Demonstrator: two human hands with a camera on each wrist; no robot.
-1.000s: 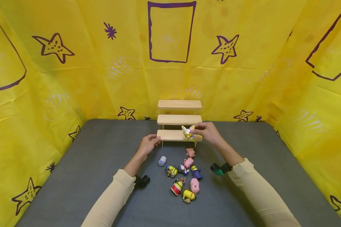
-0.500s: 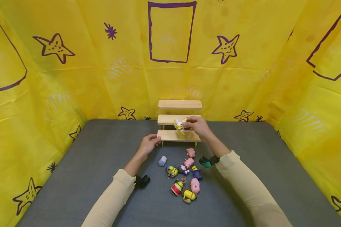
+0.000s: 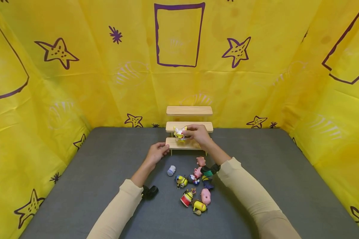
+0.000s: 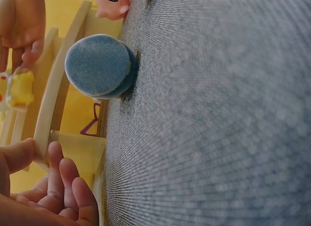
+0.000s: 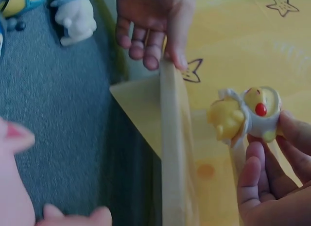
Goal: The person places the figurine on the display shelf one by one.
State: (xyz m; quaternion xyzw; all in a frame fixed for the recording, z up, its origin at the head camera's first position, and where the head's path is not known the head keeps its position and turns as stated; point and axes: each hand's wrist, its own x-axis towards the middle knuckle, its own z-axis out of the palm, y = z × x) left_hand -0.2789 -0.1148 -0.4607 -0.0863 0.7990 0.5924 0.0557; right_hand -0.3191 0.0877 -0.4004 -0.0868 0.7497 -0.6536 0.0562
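Observation:
My right hand (image 3: 199,136) pinches a small yellow Pikachu-like figurine (image 3: 179,133) in a white hood with ears, by its head. In the right wrist view the figurine (image 5: 228,120) shows red cheeks and a yellow body, apart from the board edge (image 5: 171,138). From the head it appears over the left part of the lowest step of a three-step wooden display stand (image 3: 189,126). With thumb and index finger, my left hand (image 3: 156,154) pinches the left end of that lowest step. The left wrist view shows the thumb above the board and fingers below it.
Several toy figures lie on the grey cloth before the stand: a white-and-blue one (image 3: 171,170), pink pigs (image 3: 205,196), a red-robed minion (image 3: 186,198) and a yellow minion (image 3: 199,206). My right wrist strap overlaps some of them. Yellow printed curtain (image 3: 179,86) encloses the table.
The right hand has carried the figurine leftward from the right end of the lowest step to above its left part. The left hand keeps its grip on the step's end.

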